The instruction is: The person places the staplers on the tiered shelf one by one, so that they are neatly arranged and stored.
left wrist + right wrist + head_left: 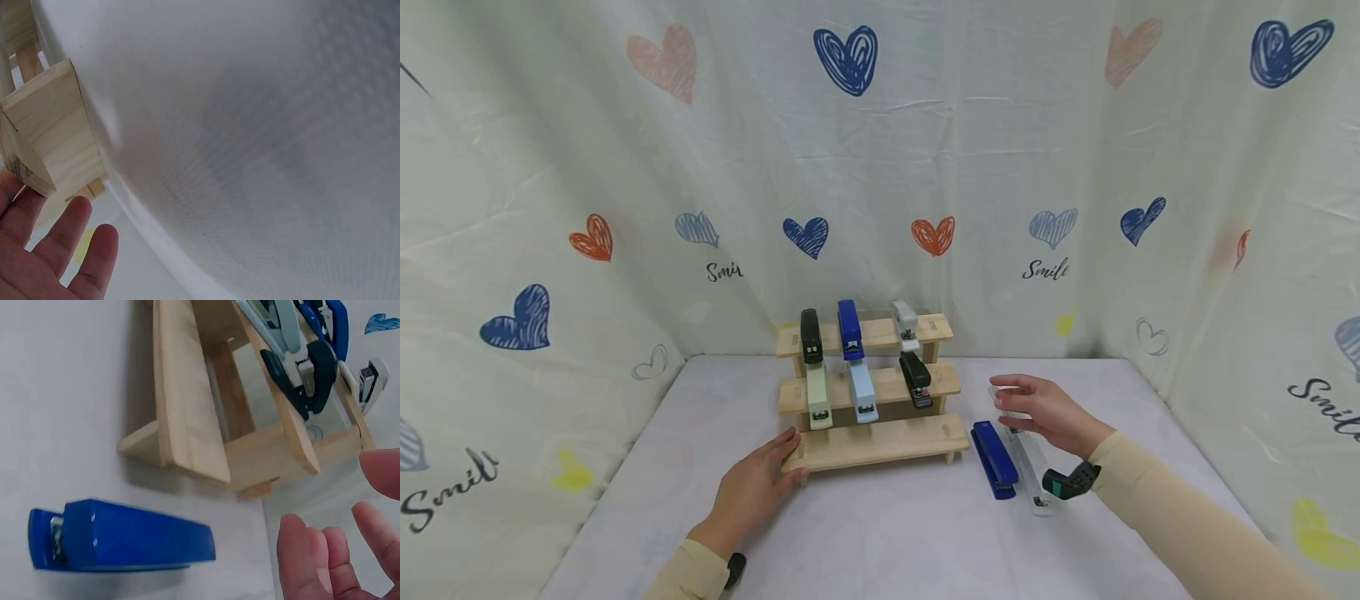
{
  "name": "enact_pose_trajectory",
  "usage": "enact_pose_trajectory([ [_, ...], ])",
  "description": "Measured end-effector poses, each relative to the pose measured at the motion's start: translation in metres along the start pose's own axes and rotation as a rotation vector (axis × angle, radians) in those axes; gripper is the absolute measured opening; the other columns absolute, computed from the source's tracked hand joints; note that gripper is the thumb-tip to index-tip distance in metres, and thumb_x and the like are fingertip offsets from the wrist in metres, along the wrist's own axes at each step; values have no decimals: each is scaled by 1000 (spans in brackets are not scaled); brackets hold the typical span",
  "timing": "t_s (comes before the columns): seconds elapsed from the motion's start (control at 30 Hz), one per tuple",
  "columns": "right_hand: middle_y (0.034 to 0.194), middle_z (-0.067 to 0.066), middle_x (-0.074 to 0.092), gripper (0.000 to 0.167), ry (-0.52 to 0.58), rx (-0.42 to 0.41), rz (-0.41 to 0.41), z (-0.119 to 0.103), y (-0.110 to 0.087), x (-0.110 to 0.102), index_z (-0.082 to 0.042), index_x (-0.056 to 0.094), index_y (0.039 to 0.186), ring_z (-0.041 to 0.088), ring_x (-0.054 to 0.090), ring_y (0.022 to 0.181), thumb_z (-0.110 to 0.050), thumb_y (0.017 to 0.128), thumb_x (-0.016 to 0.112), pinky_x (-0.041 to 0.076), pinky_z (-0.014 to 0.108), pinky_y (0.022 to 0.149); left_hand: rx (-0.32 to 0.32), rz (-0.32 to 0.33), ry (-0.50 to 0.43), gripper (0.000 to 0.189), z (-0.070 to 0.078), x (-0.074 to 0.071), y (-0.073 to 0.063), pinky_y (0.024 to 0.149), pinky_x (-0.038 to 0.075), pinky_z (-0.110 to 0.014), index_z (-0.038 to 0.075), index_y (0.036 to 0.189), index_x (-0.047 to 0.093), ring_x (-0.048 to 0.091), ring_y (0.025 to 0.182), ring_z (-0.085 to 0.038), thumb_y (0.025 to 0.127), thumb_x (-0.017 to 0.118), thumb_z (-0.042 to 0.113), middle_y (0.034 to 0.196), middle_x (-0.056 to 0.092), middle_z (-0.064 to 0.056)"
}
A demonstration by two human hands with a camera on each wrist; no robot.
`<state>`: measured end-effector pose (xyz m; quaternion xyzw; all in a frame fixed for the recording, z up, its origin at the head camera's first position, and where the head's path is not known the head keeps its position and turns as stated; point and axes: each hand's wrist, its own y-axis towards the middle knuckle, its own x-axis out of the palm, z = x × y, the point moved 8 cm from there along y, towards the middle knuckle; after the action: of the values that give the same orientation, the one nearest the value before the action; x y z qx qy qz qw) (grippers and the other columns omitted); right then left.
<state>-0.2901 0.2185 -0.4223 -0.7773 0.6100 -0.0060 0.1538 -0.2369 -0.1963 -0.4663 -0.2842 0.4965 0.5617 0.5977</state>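
A three-tier wooden stand [880, 442] holds several staplers. My left hand [756, 487] grips the left end of its lowest shelf, thumb at the front edge; in the left wrist view two fingers [100, 256] extend free of the wood. My right hand [1045, 408] is over the far end of a whitish stapler [1033, 467], partly hidden by hand and wrist. Its fingers are parted and hold nothing. A blue stapler [995, 460] lies just left of the whitish one, also seen in the right wrist view.
On the top shelf stand a black stapler [811, 336], a blue stapler [850, 329] and a light grey stapler [906, 325]. The middle shelf bears a pale green stapler [817, 394], a light blue stapler [862, 390] and another black stapler [915, 377]. A heart-print curtain [880, 175] surrounds the table.
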Motion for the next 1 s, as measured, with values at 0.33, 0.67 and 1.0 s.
enact_pose_trajectory([
  [0.33, 146, 30, 40, 58, -74, 63, 67, 54, -36, -45, 4, 37, 149, 39, 51, 125, -16, 101, 61, 51, 45, 96, -5, -4, 10, 62, 2, 0, 1, 95, 50, -50, 6, 140, 59, 55, 127, -31, 89, 76, 38, 148, 51, -5],
  [0.67, 140, 29, 46, 64, -62, 166, 80, 94, -52, -46, -1, 39, 150, 36, 56, 118, -19, 96, 69, 53, 50, 91, 8, 12, 4, 61, 2, 0, 0, 94, 50, -50, 6, 139, 60, 55, 126, -31, 89, 76, 37, 147, 52, -5],
  [1.0, 128, 28, 49, 72, -14, 185, 52, 105, -56, -28, -5, 35, 153, 34, 63, 101, -7, 91, 72, 57, 52, 82, 2, 3, 5, 62, 0, 2, 0, 96, 49, -50, 6, 140, 58, 54, 128, -31, 90, 75, 38, 148, 51, -5],
])
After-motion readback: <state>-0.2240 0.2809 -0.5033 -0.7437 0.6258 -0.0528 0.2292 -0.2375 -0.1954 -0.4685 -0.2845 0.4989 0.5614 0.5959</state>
